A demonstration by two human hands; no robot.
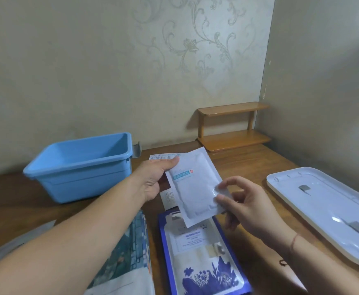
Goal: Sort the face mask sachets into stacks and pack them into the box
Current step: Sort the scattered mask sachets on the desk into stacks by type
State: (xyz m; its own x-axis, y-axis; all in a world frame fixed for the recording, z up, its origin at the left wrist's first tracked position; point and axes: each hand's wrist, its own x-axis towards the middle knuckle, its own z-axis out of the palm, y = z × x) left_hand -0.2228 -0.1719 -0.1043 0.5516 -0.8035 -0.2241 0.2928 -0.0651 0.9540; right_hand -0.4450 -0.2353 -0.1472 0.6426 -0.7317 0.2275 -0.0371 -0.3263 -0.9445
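Observation:
A white sachet (193, 186) with a small blue label is held above the table between both hands. My left hand (155, 179) grips its upper left edge. My right hand (244, 205) pinches its lower right edge between thumb and forefinger. Below it on the table lies a blue-bordered sachet (204, 258) with a flower print. A teal patterned sachet (127, 252) lies to its left, partly hidden by my left forearm. More white sachets (168, 196) lie underneath the held one. The blue plastic box (82, 169) stands open at the back left.
A white lid (327, 209) lies flat at the right of the wooden table. A small wooden shelf (231, 126) stands in the back corner against the wall. A grey object (14, 241) shows at the lower left edge.

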